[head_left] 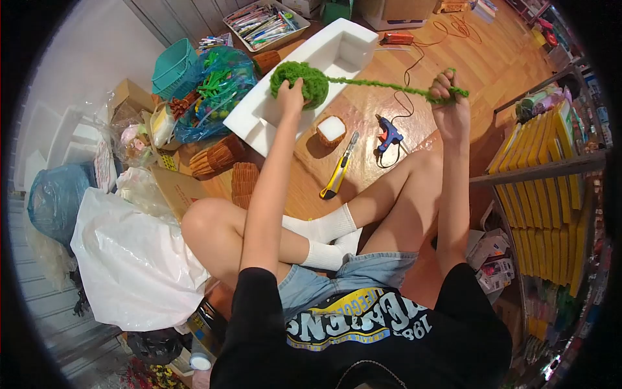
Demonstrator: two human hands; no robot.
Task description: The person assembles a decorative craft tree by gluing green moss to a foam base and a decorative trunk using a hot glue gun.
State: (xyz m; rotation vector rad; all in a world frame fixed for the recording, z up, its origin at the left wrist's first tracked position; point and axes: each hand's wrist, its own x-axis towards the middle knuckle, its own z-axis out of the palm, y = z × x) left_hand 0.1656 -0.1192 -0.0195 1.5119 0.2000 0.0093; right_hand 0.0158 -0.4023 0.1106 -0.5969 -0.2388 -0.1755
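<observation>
We hold a green ball of fuzzy cord (317, 79) in our left hand (291, 96), fingers wrapped around its near side. It is lifted over the white foam block (340, 45) that lies on the floor (363, 107). A strand (376, 83) runs taut from the ball to our right hand (449, 104), which is clenched around its end. The cord looks light, soft and squashy, so we judge a loose cupping grip enough for the ball. The thin strand could slip and wants a firm pinch. A glue gun (391, 136) and a yellow knife (337, 176) lie on the floor near our shins.
</observation>
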